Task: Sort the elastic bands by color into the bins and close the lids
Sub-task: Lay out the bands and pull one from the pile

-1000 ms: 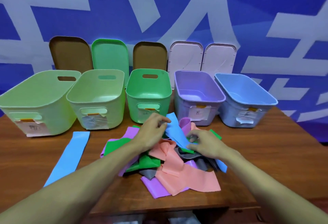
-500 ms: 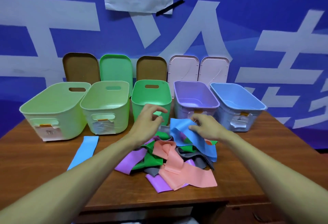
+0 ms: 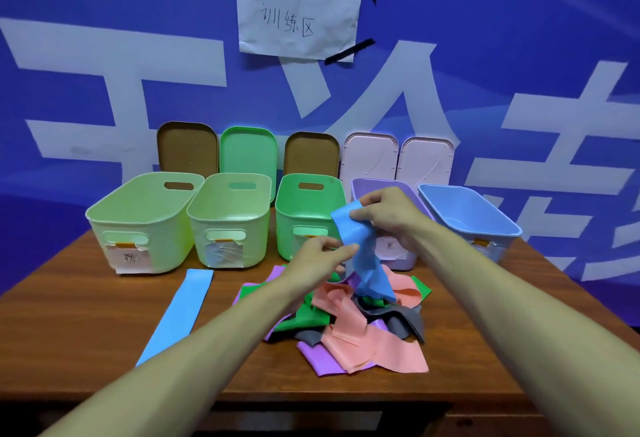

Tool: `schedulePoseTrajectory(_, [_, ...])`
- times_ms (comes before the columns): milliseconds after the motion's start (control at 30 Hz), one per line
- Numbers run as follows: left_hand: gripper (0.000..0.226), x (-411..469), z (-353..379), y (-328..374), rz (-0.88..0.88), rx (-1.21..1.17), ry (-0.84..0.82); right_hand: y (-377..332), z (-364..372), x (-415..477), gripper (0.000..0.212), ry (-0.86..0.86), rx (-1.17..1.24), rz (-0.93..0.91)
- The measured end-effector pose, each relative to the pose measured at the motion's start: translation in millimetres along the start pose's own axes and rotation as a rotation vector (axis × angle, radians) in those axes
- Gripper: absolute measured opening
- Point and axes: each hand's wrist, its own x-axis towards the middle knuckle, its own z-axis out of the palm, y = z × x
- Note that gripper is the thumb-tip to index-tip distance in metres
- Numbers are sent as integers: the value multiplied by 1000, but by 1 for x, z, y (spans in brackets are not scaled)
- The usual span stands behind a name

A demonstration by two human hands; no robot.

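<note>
While the right hand pinches the blue band — its top corner — the left hand grips lower down.

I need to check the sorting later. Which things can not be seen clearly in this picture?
- Purple bin: head view, inside hidden by right hand and blue band.
- Bin labels: writing too small.
- Pile: lower bands covered by upper ones and left hand.
</note>
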Motion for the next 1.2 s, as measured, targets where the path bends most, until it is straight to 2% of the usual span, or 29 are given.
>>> schedulePoseTrajectory(133, [16,1,5,2,3,-5,12,-15,-2,-3,17,21,163,31])
schedulePoseTrajectory(267, [19,1,-5,13,21,-80,74,-11,-6,-5,8,81,232,52])
schedulePoseTrajectory(333, [16,2,-16,21,14,-90,89,-2,-7,-3,14,90,71,71])
schedulePoseTrajectory(400, [16,4,-26,30,6,-109,112,9,-8,-1,23,111,-244,50])
schedulePoseTrajectory(467, [18,7,-33,37,-16,-134,119,13,-5,-4,17,196,-372,-90])
schedulePoseTrajectory(533, [17,10,-39,44,-51,-186,115,8,-1,-14,3,241,-289,-329])
schedulePoseTrajectory(633, [17,13,-48,55,-100,-281,119,-3,7,-26,2,218,-245,-591])
schedulePoseTrajectory(733, [15,15,-58,65,-149,-325,139,-6,9,-32,26,203,-347,-759])
schedulePoseTrajectory(800, [13,16,-65,71,-186,-377,130,-9,8,-32,44,164,-508,-874])
schedulePoseTrajectory(867, [11,17,-71,76,-213,-426,125,-8,10,-27,43,156,-679,-981])
schedulePoseTrajectory(1033, [11,17,-85,80,-241,-486,138,-15,23,-15,11,294,-648,-1104])
schedulePoseTrajectory(1133, [6,17,-96,80,-201,-375,188,-31,27,-11,9,253,-551,-1051])
schedulePoseTrajectory(1200, [13,15,-105,78,-181,-250,222,-43,29,-9,8,228,-479,-1010])
